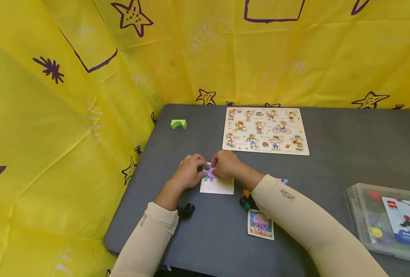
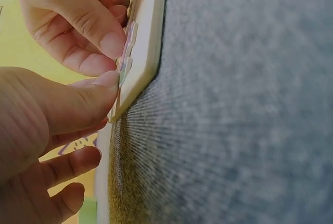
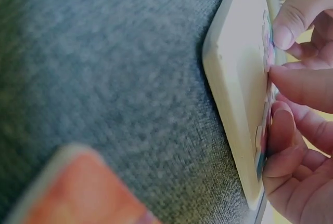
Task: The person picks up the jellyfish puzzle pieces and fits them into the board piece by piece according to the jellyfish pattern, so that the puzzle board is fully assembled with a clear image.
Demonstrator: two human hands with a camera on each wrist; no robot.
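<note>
A small pale puzzle board [image 1: 218,187] lies flat on the dark table, with pink and blue puzzle pieces [image 1: 209,175] at its upper left. My left hand [image 1: 187,172] pinches a piece at the left edge between thumb and forefinger, the other fingers bent loosely. From the far side, my right hand [image 1: 226,163] pinches a pink piece with thumb and forefinger. In the left wrist view the two thumbs nearly meet over the pieces. Flat pieces [image 3: 260,148] lie on the board beneath the fingers in the right wrist view, partly hidden by them.
A picture card with a pink jellyfish [image 1: 261,225] lies below the right forearm, which partly covers more colourful pieces [image 1: 283,181]. Farther back are a large picture peg puzzle [image 1: 265,130] and a green arch block [image 1: 178,124]. A clear plastic box [image 1: 360,209] stands at right.
</note>
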